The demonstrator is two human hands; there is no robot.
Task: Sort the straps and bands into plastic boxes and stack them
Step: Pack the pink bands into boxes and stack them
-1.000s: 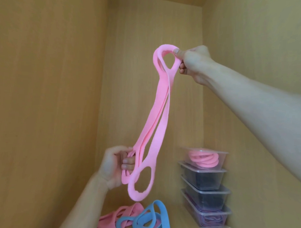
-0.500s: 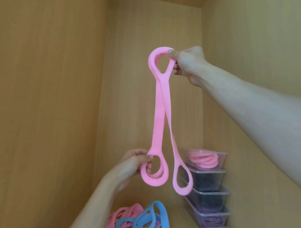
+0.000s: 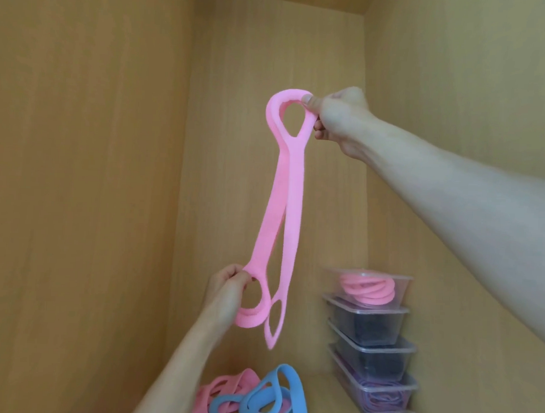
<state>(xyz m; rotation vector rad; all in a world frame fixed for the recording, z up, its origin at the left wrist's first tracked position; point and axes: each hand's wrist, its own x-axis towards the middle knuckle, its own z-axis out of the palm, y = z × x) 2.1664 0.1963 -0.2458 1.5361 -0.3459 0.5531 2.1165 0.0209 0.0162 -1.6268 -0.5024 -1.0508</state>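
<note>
1. Pink strap (image 3: 280, 212): held in the air in the middle of a wood-panelled compartment, doubled over so its two runs hang side by side. It touches nothing but the two hands.
2. Right hand (image 3: 339, 119): raised high, with fingers (image 3: 309, 100) pinched on the rim of the upper loop. Thumb is on top and the other fingers are curled beneath.
3. Left hand (image 3: 228, 294): low, with fingers (image 3: 231, 274) curled round the neck of one lower loop. The second lower loop hangs free just beside it, gripped by nothing.
4. Long axis: close to vertical, leaning a little from lower left to upper right. The strap looks taut between the hands on the held run and slack on the free run.
5. Stack of plastic boxes (image 3: 372, 333): stands against the right wall, low and to the right of the strap.
6. Top box (image 3: 401, 288): has no lid and holds coiled pink bands. The boxes under it hold dark and purple contents.
7. Heap of bands (image 3: 258, 397): pink and blue, lying unsorted on the compartment floor below the left hand.
8. Judgement on the key relation: the top box lies down and to the right of the strap's lower end, roughly level with the left hand and well below the right.
9. Judgement on the next move: the strap is too long to go in as it hangs, so it likely needs folding or coiling first. That means bringing the high end down toward the low one, then carrying it right.
10. Risk: the free loop may swing and catch the box rim.
</note>
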